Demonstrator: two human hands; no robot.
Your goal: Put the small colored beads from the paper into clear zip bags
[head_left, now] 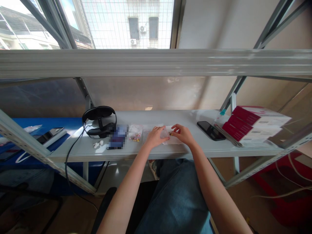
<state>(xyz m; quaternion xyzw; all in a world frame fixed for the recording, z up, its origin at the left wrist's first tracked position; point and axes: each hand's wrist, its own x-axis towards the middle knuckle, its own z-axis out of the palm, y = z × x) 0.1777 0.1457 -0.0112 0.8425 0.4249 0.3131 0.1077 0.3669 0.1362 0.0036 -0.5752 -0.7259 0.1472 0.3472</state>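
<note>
My left hand (156, 136) is on the shelf board, thumb and index finger curved apart at a clear plastic bag (166, 130) with a thin reddish line along its edge. It seems to hold that edge. Facing it, my right hand (183, 134) bends its fingers down to several small coloured pieces (170, 133), with thumb and fingertips close together around them. Beneath both hands lies a whitish sheet or shallow tray (174, 140). To the left rests another clear bag (136, 134), holding small multicoloured pieces that look like beads.
A black headset (99, 122) with a cable, white earbuds (98, 144) and a blurred-out phone (118, 136) are on the left. On the right lie a black phone (211, 130) and stacked red-and-white boxes (253, 125). A metal beam (156, 62) crosses above the board.
</note>
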